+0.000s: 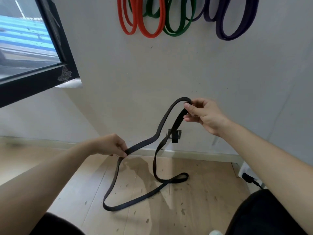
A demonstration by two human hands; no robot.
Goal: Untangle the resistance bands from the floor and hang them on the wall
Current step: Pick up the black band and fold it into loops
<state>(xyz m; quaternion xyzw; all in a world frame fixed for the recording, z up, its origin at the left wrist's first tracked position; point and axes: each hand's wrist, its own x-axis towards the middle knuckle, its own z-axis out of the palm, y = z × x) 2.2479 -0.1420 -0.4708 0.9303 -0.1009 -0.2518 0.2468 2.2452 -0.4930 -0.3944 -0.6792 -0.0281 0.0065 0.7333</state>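
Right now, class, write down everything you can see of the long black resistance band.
The long flat black rubbery resistance band is a matte, limp loop. The right hand pinches its top bend, raised before the pale wall; the left hand pinches a lower strand. The rest droops to the wooden floor, where it crosses itself in a small loop.

A long black band hangs looped and twisted, its lower bends lying on the floor.

Dark-framed window, black wall plug
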